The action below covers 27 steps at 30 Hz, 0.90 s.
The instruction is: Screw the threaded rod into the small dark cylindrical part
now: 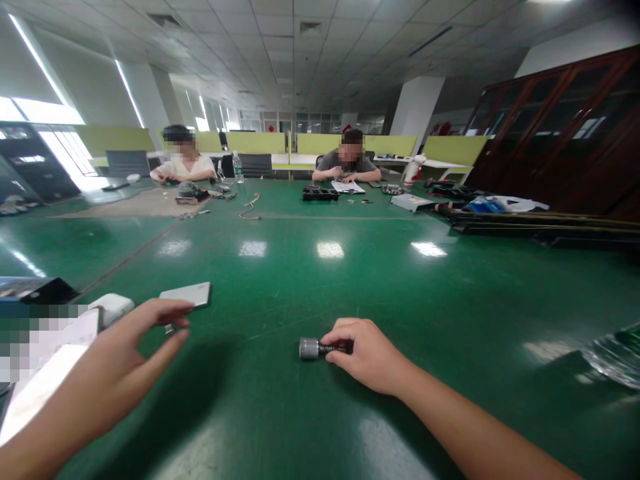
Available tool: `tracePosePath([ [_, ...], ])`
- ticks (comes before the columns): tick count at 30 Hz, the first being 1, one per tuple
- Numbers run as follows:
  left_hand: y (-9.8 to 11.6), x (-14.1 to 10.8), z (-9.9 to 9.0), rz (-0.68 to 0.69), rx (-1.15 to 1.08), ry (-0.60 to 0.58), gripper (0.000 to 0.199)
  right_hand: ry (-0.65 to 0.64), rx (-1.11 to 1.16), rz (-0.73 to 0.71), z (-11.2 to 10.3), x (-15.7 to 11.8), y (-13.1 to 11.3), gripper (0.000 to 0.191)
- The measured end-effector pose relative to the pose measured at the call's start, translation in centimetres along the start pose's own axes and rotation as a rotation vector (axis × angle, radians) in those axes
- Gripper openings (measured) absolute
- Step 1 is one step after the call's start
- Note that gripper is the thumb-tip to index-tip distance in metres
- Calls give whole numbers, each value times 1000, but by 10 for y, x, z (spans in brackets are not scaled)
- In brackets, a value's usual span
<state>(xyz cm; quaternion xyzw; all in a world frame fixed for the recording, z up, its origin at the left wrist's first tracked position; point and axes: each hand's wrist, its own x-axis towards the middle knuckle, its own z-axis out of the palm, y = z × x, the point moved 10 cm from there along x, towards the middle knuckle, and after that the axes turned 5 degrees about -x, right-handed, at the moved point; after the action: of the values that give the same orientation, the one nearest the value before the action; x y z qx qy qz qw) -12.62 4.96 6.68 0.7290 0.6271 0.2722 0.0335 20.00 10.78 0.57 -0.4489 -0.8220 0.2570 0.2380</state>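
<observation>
Nearest the camera, hovers with the left hand [123, 360], thumb and fingers spread apart; cannot tell whether holding the small metallic piece [169, 329] seen between them. With the right hand [369, 353], pinches a flashlight-like tool [309, 349] by its dark handle, grey head pointing left, at the near side of the green table [260, 283]. Just beyond the left fingertips, a thin silver case [187, 294]; across, two people and a plastic bottle [238, 169].

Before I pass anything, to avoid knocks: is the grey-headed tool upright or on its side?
On its side: the right hand holds the grey-headed tool level, pointing left.
</observation>
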Motion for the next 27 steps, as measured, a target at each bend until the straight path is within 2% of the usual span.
tracePosePath([
  [2,77,38,16,160,-148,-40,29,-3,0,-2,0,0,0,19],
  [3,103,51,30,187,-201,-80,26,-4,0,-3,0,0,0,19],
  [5,138,64,64,207,-302,-184,25,-4,-5,-6,-1,0,-1,20],
  [8,166,60,108,271,-364,-357,31,4,-9,-17,-3,0,-2,20],
  [12,172,51,131,293,-359,-394,39,6,-10,-32,-4,1,-3,19],
  [17,162,47,150,252,-372,-458,21,14,-31,-37,-5,1,-2,18],
  [27,160,45,153,282,-394,-452,18,34,-95,-84,-8,0,-5,8],
])
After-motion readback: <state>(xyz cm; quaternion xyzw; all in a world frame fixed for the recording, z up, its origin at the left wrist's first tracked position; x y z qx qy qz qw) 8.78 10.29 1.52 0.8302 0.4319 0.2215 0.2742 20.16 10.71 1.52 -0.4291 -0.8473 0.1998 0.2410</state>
